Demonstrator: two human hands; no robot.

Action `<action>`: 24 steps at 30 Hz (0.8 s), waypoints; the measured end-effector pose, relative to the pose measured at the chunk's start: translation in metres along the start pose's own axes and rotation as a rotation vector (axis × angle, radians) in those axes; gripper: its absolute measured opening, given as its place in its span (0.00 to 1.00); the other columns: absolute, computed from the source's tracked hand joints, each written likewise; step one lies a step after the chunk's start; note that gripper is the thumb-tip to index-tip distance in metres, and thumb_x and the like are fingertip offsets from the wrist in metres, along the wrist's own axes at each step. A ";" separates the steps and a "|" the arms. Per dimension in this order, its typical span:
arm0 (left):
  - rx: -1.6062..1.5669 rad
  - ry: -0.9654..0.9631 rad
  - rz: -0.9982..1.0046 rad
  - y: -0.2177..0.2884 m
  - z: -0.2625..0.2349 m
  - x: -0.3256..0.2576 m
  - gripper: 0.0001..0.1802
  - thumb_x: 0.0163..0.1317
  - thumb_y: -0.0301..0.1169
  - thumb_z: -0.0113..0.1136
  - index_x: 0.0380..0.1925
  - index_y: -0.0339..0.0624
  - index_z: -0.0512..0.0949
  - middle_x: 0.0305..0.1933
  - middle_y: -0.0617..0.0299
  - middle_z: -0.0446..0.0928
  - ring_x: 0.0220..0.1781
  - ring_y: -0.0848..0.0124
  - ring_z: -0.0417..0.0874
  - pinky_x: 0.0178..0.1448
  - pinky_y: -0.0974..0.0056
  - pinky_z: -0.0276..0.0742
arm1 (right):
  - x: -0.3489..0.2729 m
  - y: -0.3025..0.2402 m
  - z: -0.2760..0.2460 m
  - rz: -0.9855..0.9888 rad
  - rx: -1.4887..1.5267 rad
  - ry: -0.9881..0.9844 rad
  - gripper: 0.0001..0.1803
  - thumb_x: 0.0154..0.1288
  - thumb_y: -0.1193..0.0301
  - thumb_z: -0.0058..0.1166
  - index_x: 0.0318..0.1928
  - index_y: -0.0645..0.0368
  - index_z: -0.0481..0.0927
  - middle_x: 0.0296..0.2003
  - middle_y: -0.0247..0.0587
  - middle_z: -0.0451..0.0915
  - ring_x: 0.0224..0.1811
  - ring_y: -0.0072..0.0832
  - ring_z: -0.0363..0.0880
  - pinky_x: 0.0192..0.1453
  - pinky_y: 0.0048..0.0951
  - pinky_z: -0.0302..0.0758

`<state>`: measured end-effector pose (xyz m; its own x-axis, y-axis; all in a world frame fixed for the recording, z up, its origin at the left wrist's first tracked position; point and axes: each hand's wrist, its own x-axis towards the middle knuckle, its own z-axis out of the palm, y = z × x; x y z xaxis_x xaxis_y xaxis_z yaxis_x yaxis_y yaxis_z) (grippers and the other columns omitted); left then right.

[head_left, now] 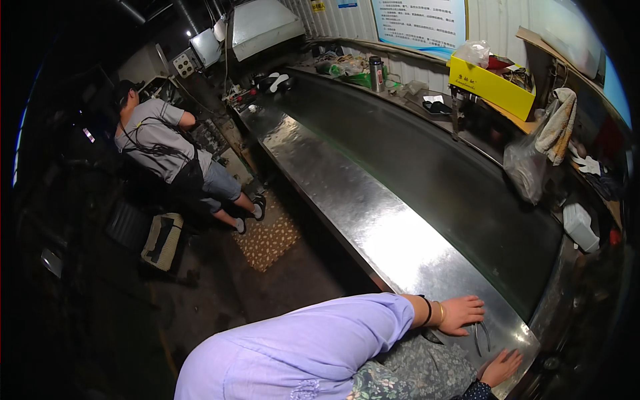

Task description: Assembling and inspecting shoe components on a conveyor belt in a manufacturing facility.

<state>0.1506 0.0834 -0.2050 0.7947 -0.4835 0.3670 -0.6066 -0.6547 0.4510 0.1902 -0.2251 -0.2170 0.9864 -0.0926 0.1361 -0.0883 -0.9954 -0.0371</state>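
My left hand point(461, 315) rests palm down on the shiny metal bench strip point(373, 223), fingers stretched out and holding nothing I can see. Just beside its fingers lies a thin metal tool with two curved arms point(479, 340), perhaps tweezers or plier handles; its kind is too small to make out. My right hand point(501, 368) lies near the end of the strip, fingers extended, with no object showing in it. The tool sits between both hands. A lavender sleeve covers my left arm, and a floral apron point(427, 367) hangs against the strip's near edge.
A dark conveyor belt point(427, 167) runs along the strip's far side. Beyond it stand a steel flask point(377, 73), a yellow box point(492, 87), a hanging towel point(557, 127) and a white container point(581, 227). Another person point(163, 143) stands at left, near a padded chair point(162, 241).
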 end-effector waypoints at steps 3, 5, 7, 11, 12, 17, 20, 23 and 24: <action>0.005 0.019 -0.005 -0.001 0.004 -0.002 0.36 0.55 0.47 0.62 0.58 0.35 0.70 0.65 0.46 0.67 0.71 0.47 0.62 0.76 0.46 0.52 | -0.002 -0.006 -0.008 0.007 0.011 -0.008 0.31 0.76 0.51 0.37 0.66 0.63 0.68 0.70 0.54 0.61 0.73 0.49 0.56 0.75 0.46 0.55; 0.007 0.027 -0.030 -0.001 0.005 -0.009 0.36 0.55 0.47 0.62 0.58 0.35 0.70 0.65 0.46 0.67 0.71 0.47 0.62 0.76 0.46 0.51 | -0.003 -0.012 -0.009 -0.008 0.014 -0.022 0.31 0.76 0.51 0.38 0.66 0.63 0.68 0.70 0.54 0.61 0.73 0.49 0.56 0.74 0.46 0.56; 0.013 0.016 -0.030 0.000 0.002 -0.008 0.36 0.55 0.48 0.62 0.59 0.35 0.70 0.65 0.46 0.67 0.72 0.47 0.62 0.76 0.46 0.51 | -0.002 -0.013 -0.009 0.002 0.020 -0.021 0.31 0.76 0.52 0.38 0.66 0.64 0.68 0.70 0.54 0.62 0.73 0.49 0.57 0.74 0.46 0.56; -0.006 0.011 0.011 -0.001 0.004 0.002 0.36 0.55 0.48 0.61 0.58 0.35 0.70 0.65 0.45 0.68 0.72 0.47 0.61 0.76 0.46 0.51 | -0.003 -0.002 -0.013 0.003 0.020 0.008 0.31 0.76 0.53 0.39 0.65 0.65 0.69 0.69 0.55 0.62 0.72 0.49 0.57 0.74 0.46 0.56; -0.010 0.010 0.004 -0.001 0.003 0.001 0.36 0.55 0.48 0.61 0.58 0.35 0.70 0.65 0.45 0.68 0.72 0.47 0.61 0.76 0.46 0.51 | -0.003 -0.004 -0.013 0.007 0.018 0.004 0.30 0.76 0.53 0.39 0.65 0.65 0.69 0.69 0.55 0.63 0.72 0.49 0.57 0.74 0.46 0.56; -0.009 0.024 -0.011 -0.005 0.008 -0.005 0.36 0.55 0.48 0.61 0.58 0.34 0.70 0.66 0.45 0.67 0.72 0.47 0.61 0.76 0.46 0.51 | 0.001 0.000 0.004 -0.025 0.037 0.012 0.30 0.76 0.53 0.39 0.65 0.65 0.69 0.68 0.56 0.63 0.72 0.49 0.58 0.73 0.46 0.58; -0.013 0.011 -0.012 -0.006 0.008 -0.004 0.36 0.56 0.47 0.61 0.58 0.34 0.70 0.66 0.45 0.67 0.72 0.47 0.61 0.76 0.46 0.50 | -0.001 -0.001 0.000 -0.116 0.046 0.146 0.28 0.74 0.54 0.44 0.61 0.64 0.72 0.62 0.57 0.68 0.66 0.51 0.63 0.69 0.48 0.62; -0.030 -0.011 -0.019 -0.003 0.003 -0.002 0.36 0.56 0.47 0.60 0.59 0.34 0.69 0.66 0.44 0.66 0.72 0.47 0.61 0.76 0.46 0.50 | -0.007 -0.012 -0.019 -0.269 0.062 0.383 0.24 0.69 0.55 0.52 0.52 0.63 0.80 0.51 0.60 0.78 0.55 0.56 0.74 0.59 0.53 0.70; -0.034 -0.011 -0.018 -0.003 0.003 -0.002 0.36 0.56 0.47 0.60 0.59 0.34 0.69 0.66 0.44 0.66 0.72 0.46 0.61 0.76 0.46 0.50 | -0.007 -0.010 -0.017 -0.257 0.079 0.373 0.25 0.68 0.54 0.53 0.52 0.63 0.80 0.52 0.59 0.78 0.56 0.57 0.73 0.59 0.55 0.69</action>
<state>0.1506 0.0841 -0.2096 0.8058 -0.4780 0.3497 -0.5922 -0.6437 0.4848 0.1822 -0.2145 -0.2009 0.8562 0.1398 0.4973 0.1775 -0.9837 -0.0290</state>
